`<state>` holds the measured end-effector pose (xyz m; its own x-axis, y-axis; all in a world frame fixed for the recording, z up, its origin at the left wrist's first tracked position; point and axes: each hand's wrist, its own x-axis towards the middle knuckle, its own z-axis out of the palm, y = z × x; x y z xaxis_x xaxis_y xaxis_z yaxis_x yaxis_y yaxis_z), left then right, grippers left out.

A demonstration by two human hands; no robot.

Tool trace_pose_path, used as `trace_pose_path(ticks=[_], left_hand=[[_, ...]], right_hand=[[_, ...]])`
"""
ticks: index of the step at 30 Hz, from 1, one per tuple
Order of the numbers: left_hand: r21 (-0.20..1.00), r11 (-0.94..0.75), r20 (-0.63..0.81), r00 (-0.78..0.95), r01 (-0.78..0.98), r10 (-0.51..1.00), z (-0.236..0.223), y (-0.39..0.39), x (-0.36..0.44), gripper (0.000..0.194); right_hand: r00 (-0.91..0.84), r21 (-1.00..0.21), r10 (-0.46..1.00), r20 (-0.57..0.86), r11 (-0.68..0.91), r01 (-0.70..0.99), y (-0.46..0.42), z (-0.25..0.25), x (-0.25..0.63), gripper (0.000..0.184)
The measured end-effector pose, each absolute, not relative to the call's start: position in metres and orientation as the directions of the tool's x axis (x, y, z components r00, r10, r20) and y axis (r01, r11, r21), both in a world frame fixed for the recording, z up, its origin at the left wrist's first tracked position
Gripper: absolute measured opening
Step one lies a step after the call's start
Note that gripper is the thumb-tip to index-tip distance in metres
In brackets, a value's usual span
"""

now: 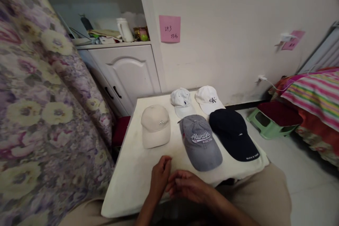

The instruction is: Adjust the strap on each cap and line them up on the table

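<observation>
Above the near part of the cloth-covered table, my left hand (160,176) has its fingers curled together, with nothing seen in them. Close beside it, my right hand (186,185) is loosely bent, fingers somewhat apart and holding nothing. Ahead of my left hand sits a beige baseball cap (155,127). A grey cap (200,143) with "Always" lettering lies nearest my right hand. To its right rests a black cap (233,134), its brim toward me. Behind are a pale blue cap (182,101) and a white cap (209,99) marked CK.
Cream cloth covers the table (127,180). A floral curtain (53,113) hangs at left, by a white cabinet (129,70) holding a white jug (125,30). At right are a green stool (267,129) and a striped bed (317,91). A pink note (170,29) is on the wall.
</observation>
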<state>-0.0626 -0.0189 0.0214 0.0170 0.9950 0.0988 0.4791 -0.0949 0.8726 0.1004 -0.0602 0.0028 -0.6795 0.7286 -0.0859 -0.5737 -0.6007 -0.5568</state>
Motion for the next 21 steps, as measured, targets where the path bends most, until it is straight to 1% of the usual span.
trace_pose_path(ticks=[4,7,13,16,21], left_hand=[[0.846,-0.071,0.057,0.043,0.528,0.997,0.019,-0.021,-0.063,0.018],[0.843,-0.071,0.056,0.045,0.533,0.997,0.019,-0.021,-0.062,0.019],[0.783,-0.081,0.05,0.067,0.617,0.997,0.018,-0.018,-0.061,0.02],[0.747,-0.075,0.033,0.076,0.661,0.997,0.016,-0.018,-0.061,0.021],[0.708,-0.067,0.007,0.088,0.703,0.996,0.019,-0.019,-0.06,0.025]], right_hand=[[-0.675,-0.553,0.734,-0.075,-0.594,-0.584,-0.06,0.0,0.1,0.039],[-0.68,-0.558,0.73,-0.071,-0.594,-0.579,-0.059,0.001,0.099,0.039],[-0.671,-0.588,0.74,-0.05,-0.564,-0.58,-0.06,0.01,0.1,0.028],[-0.677,-0.598,0.735,-0.039,-0.56,-0.574,-0.059,0.011,0.101,0.031],[-0.698,-0.582,0.712,-0.082,-0.603,-0.546,-0.053,-0.005,0.096,0.033]])
